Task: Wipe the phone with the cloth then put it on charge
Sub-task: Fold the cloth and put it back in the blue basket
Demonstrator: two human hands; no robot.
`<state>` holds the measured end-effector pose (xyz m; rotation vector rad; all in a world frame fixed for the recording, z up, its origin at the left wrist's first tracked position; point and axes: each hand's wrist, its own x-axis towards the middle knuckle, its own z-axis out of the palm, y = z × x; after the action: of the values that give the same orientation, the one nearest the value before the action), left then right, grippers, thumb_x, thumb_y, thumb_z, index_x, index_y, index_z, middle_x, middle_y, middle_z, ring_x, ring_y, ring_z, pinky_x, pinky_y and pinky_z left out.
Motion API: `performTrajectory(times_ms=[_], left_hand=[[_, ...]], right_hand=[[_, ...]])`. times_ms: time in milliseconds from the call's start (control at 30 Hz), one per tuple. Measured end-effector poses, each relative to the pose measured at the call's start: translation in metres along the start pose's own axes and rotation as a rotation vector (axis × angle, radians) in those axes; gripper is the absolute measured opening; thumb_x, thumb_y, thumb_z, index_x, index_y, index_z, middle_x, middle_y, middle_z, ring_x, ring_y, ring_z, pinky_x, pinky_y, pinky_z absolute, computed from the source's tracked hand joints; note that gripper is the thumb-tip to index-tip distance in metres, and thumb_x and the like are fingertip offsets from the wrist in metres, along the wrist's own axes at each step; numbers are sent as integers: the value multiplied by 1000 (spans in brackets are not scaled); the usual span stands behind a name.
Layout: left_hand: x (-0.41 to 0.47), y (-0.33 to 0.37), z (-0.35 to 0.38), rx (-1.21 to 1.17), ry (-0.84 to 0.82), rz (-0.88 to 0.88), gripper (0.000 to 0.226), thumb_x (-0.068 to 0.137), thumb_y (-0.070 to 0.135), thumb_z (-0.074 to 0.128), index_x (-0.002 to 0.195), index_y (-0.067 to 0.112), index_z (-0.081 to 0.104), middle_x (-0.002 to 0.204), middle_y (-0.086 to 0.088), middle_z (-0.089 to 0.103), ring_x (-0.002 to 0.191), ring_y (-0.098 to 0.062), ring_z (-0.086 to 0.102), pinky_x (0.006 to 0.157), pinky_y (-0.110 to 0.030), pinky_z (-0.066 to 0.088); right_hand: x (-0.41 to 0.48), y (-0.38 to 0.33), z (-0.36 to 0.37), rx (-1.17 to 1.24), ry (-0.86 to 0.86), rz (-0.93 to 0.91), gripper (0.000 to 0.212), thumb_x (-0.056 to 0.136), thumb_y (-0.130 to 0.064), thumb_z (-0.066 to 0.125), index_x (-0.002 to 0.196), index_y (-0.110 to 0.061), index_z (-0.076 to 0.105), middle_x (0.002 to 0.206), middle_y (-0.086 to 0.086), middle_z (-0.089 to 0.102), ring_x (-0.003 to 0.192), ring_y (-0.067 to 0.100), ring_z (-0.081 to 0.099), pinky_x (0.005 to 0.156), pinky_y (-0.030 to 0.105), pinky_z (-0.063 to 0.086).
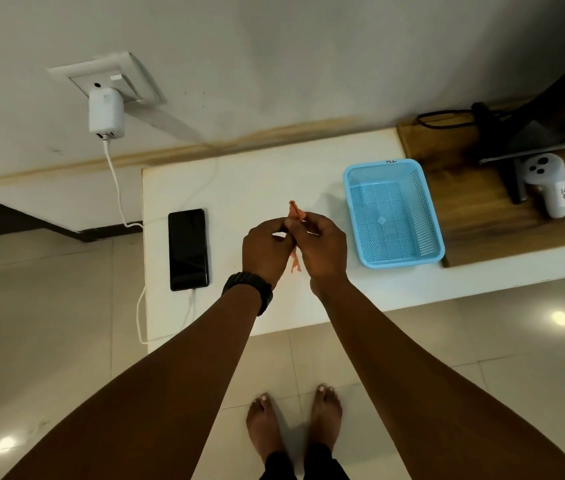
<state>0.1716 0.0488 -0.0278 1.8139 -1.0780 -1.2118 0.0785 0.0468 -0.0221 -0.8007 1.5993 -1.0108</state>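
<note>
- Head view looks down on a white table (267,174) set against a pale wall, with both bare forearms reaching out over its near edge.
- Both hands meet above the middle of the table. The left hand (265,249) and the right hand (322,251) pinch the same small orange cloth (295,212) between fingertips and thumbs.
- One crumpled end of the cloth sticks up on the far side of the hands, and another end hangs down between the two wrists on the near side. The cloth is bunched narrow, not spread flat.
- A black watch (249,289) sits on the left wrist.
- A black phone (188,249) lies flat on the left part of the table, screen dark and facing up, well left of the hands and not touched by either.
- A white cable (114,178) enters the phone's near end, loops off the table's left edge and runs up to a white charger (106,112) plugged into a wall socket (125,79) at far left.
- A light blue basket (428,216) stands on the table to the right of the hands, close to them but apart.
- Farther right, a wooden surface (475,216) carries a white controller (547,183) and a dark stand.
- Two bare feet (294,424) rest on the tiled floor at the near edge.
</note>
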Motion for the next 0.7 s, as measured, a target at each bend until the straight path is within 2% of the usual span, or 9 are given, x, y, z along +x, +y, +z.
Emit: performTrajectory(times_ms=[133,200,333,433,500,600,700], left_hand=[[-5,1,-1,76,-24,92,23,95,25,60,113,19,72,106,0,67,86,-22,71,85,-45,58],[-5,0,-1,53,-28,74,27,95,30,59,117,22,71,106,1,65,93,-23,69,86,-46,58],[-4,-4,-2,-8,-13,24,33,87,42,58,111,27,74,105,2,72,96,-22,70,87,-47,58],[-4,-3,-2,-73,12,-18,20,91,35,62,102,25,77,95,0,76,88,-24,72,84,-49,59],[-4,-2,-3,-100,32,-31,16,91,32,65,100,23,76,93,-1,76,87,-23,73,84,-49,59],[-5,1,-3,-85,31,-7,14,87,27,72,101,23,71,98,2,74,87,-19,71,83,-44,60],[-6,4,-2,-62,45,19,15,86,24,74,101,21,72,97,3,73,81,-14,70,82,-40,60]], right_hand=[[-1,-2,1,76,-4,42,19,84,-38,71,95,-23,76,87,-1,76,85,17,72,75,35,61],[-2,-3,1,114,-23,56,12,89,-30,66,93,-25,77,88,1,76,87,21,73,74,35,61],[-4,-10,-2,205,-74,123,19,95,-18,57,97,-18,76,97,5,75,90,21,73,63,24,57],[-3,-14,-4,212,-92,145,17,94,-16,58,91,-16,74,94,9,75,87,24,73,60,24,57],[0,-14,-7,198,-88,149,16,94,-13,58,88,-14,73,91,10,74,87,27,73,65,30,60],[5,-13,-9,229,-60,185,13,92,-9,61,86,-12,73,91,15,74,88,30,72,81,39,60],[9,-11,-9,261,-48,209,9,89,-10,66,92,-5,73,94,20,73,91,33,72,87,43,58]])
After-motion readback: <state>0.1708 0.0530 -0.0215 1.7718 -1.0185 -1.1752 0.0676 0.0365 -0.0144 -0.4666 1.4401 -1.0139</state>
